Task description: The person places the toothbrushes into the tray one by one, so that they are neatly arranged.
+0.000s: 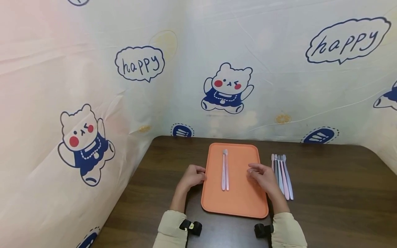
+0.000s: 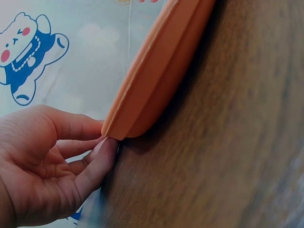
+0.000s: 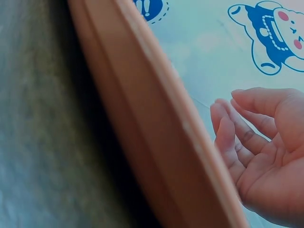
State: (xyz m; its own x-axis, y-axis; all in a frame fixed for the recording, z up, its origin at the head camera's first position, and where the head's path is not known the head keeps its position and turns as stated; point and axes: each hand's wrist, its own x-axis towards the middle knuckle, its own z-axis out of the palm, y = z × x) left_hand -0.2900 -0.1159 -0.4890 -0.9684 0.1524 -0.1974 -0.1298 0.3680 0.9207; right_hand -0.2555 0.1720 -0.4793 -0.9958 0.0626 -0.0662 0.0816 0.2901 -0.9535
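An orange tray [image 1: 245, 199] lies on the table with two toothbrushes [image 1: 225, 172] side by side on it, one pale lilac and one pink, heads pointing away from me. At its left edge my left hand [image 1: 193, 177] grips the rim; in the left wrist view, the thumb and fingers of that hand [image 2: 52, 166] pinch the tray wall [image 2: 156, 71]. My right hand [image 1: 264, 177] hovers over the tray's right part with loosely bent fingers and nothing in them. The right wrist view has this hand [image 3: 270, 152] beyond the tray's rim [image 3: 156, 128].
To the right of the tray, several toothbrushes [image 1: 283, 177] in pink, grey and blue lie in a row on the dark wooden table [image 1: 335, 193]. A patterned cloth [image 1: 273, 86] hangs behind the table and along its left side.
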